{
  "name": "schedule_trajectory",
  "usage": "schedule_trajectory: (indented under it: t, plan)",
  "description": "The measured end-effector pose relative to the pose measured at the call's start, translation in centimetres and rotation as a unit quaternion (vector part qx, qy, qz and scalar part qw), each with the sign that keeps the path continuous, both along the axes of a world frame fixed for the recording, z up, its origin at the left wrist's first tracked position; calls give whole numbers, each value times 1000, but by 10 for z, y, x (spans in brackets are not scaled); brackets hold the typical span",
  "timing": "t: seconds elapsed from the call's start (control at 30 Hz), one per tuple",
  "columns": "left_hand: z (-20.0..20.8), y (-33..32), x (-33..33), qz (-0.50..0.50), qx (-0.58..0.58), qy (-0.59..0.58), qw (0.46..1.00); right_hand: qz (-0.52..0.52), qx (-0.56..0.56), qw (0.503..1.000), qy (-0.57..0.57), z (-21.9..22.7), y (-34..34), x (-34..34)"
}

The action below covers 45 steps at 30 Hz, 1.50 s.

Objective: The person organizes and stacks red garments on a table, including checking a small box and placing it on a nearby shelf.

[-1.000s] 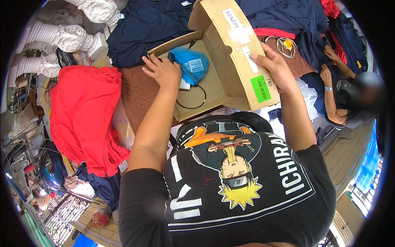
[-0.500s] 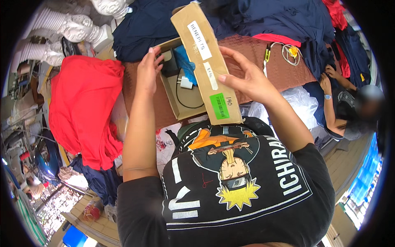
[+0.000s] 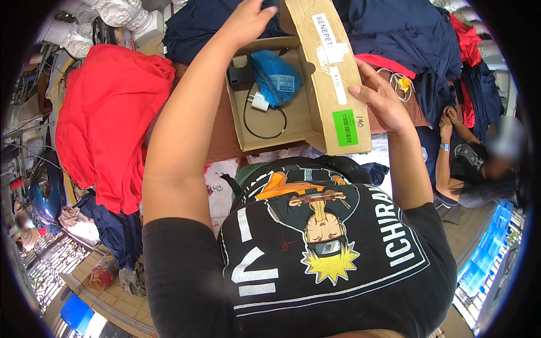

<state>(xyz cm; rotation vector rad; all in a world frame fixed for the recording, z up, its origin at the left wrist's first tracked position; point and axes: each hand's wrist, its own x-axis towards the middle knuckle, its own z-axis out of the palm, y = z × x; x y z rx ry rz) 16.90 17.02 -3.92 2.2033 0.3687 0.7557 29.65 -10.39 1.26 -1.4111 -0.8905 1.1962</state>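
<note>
A shallow cardboard box (image 3: pixel 239 127) lies on brown cloth. Inside are a white charger plug (image 3: pixel 260 101) with a black cable (image 3: pixel 269 137), a blue plastic packet (image 3: pixel 273 70) and a black object (image 3: pixel 241 72). The cardboard lid (image 3: pixel 318 73), with paper labels and a green sticker, stands tilted along the box's right side. My right hand (image 3: pixel 384 101) grips the lid's right edge, thumb on its outer face. Beyond the box, my left hand (image 3: pixel 251 23) reaches near the lid's far end with a digit stretched out. The picture's top edge partly cuts it off.
Red cloth (image 3: pixel 112 118) is heaped on the left, and dark blue cloth (image 3: pixel 400 34) covers the far side. A white cord (image 3: pixel 401 81) lies beyond my right hand. At the right, another person's hands (image 3: pixel 448 116) are by dark cloth. White sculpted columns (image 3: pixel 115 14) stand far left.
The lid has shifted right, showing more of the box's contents. My left hand has moved from the box's left side to beyond its far edge; my right hand stays on the lid.
</note>
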Motion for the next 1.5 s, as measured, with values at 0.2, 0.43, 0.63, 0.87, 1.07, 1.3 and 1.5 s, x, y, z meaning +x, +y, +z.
schedule_trajectory:
  t: [0.2,0.43,0.63,0.87,1.07,1.3,1.5]
  plan:
    - [29,17,37,-212,-262,175,925,-28,-4,999,31,-4,-11,10]
    - [32,0,8,-95,-140,260,951,5,25,995,-93,-10,7,-18]
    - [-10,10,-60,12,-349,217,912,79,19,922,-378,-39,40,-59]
    - [-50,11,-81,105,-398,262,873,152,-7,835,-528,-76,46,-80]
    - [-40,-2,-77,93,-444,258,853,134,1,835,-534,-87,48,-80]
    - [-46,-25,-105,44,-600,203,773,94,5,867,-489,-92,42,-73]
    - [-59,-50,-113,141,-532,194,812,20,-49,863,-503,-104,28,-49]
